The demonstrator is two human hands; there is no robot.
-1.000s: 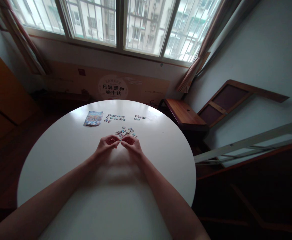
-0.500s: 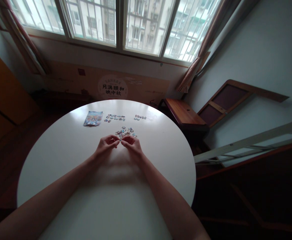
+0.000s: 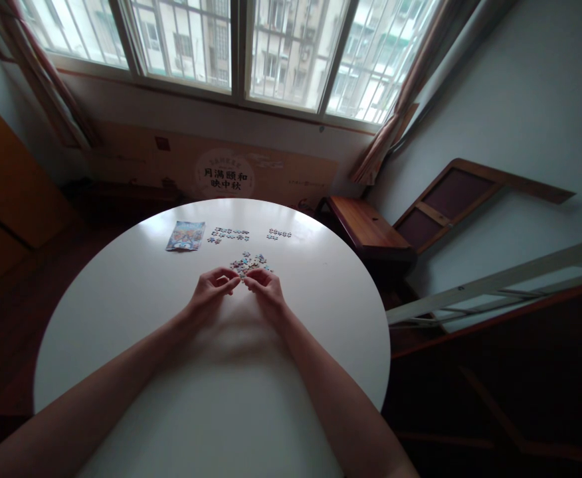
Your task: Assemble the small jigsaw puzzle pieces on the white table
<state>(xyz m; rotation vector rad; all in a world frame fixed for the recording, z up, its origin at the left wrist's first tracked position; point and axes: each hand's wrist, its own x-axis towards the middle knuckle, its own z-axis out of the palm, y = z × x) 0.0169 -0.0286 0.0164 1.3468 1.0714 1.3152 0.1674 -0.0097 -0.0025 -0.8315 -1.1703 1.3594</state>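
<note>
A white round table (image 3: 121,345) is seen as the largest thing, and on it the pile of puzzle pieces (image 3: 251,263) is taken as the landmark. The left hand (image 3: 212,284) and the right hand (image 3: 266,285) are held at the near side of the pile, at its left and its right; their fingers are bent inward and the fingertips are brought close together. It cannot be told whether the hands touch each other, or whether a piece is pinched between them. A printed packet (image 3: 186,236) is laid beyond the pile, well to the left. A larger group of pieces (image 3: 241,236) is set in rows beyond the pile, slightly left, and a smaller group (image 3: 274,234) beyond it, to the right. Each piece, judged by its look, would be very light, thin and rather stiff, with knobs which could be bent; it is best taken by opposite edges, with little pressure, because a flat piece may slide on the smooth surface.
</note>
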